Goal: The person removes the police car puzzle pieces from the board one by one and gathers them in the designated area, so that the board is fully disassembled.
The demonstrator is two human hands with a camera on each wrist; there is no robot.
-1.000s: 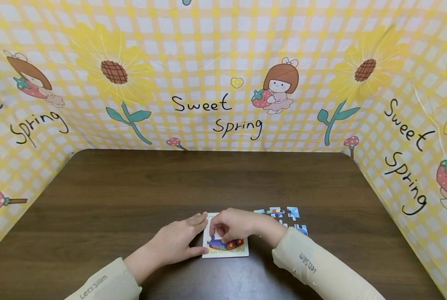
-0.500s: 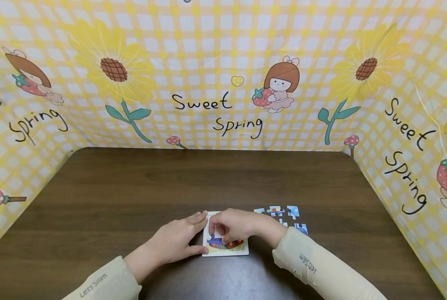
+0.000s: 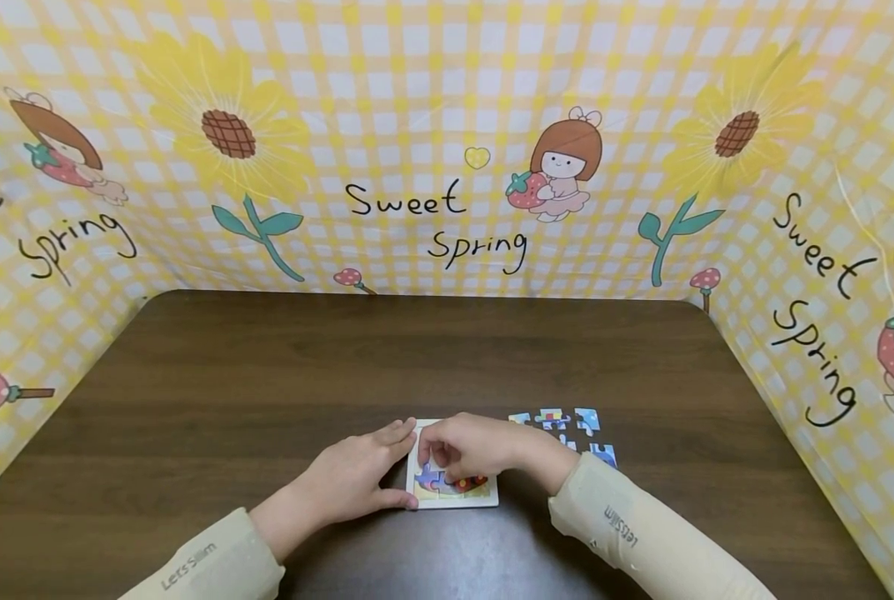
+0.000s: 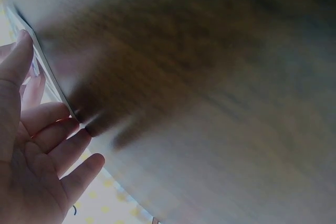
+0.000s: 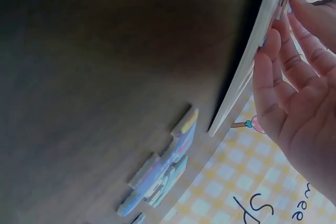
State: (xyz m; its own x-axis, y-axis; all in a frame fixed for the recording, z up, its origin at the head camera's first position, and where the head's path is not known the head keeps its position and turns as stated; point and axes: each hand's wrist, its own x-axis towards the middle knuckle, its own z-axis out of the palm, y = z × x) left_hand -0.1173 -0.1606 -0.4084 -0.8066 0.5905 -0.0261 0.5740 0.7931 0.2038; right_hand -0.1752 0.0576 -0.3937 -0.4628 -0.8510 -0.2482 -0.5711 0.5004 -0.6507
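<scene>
A small square jigsaw tray (image 3: 461, 504) with a white rim lies on the table, with a red-wheeled vehicle picture in its lower part. My left hand (image 3: 349, 477) rests along the tray's left side, its fingers (image 4: 71, 150) extended at the edge and the thumb at the lower left corner. Over the tray, my right hand (image 3: 467, 446) pinches a blue-purple jigsaw piece (image 3: 427, 477) between thumb and forefinger, low against the picture. Seen from the right wrist, the other fingers (image 5: 266, 77) are loosely bent beside the tray's rim. The right hand hides the tray's upper part.
Several loose jigsaw pieces (image 3: 551, 418) lie on the brown table (image 3: 304, 358) to the right of the tray, partly behind the right forearm. A yellow checked cloth (image 3: 409, 100) walls in the table's back and sides.
The blue-purple piece under my right fingers has shifted slightly, and its outline shows more distinctly against the picture. Both hands keep nearly the same place; the whole head view has drifted slightly.
</scene>
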